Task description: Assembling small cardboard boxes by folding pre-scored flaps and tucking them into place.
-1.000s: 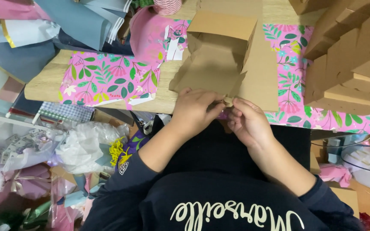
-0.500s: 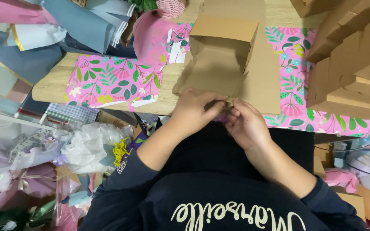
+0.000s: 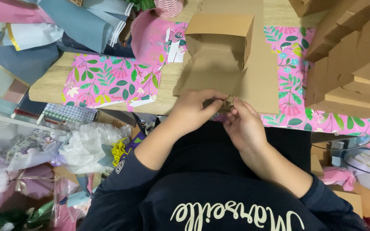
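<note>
Both hands, left hand (image 3: 193,112) and right hand (image 3: 245,126), fingers pinching cardboard box (image 3: 219,64) flap (long axis away, opening toward person).

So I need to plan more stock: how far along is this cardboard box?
The far end of the brown cardboard box already stands folded. The left hand and right hand pinch its near flap at the table edge. The near end lies flat, unfolded. Finished boxes are stacked right.

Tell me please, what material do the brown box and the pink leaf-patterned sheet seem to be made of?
The brown box, pinched at its near edge by the left hand and right hand, looks like matte kraft cardboard: even tan, stiff creased flaps. The pink sheet seems printed wrapping paper, thin and flat; whether it is glossy I cannot tell.
</note>
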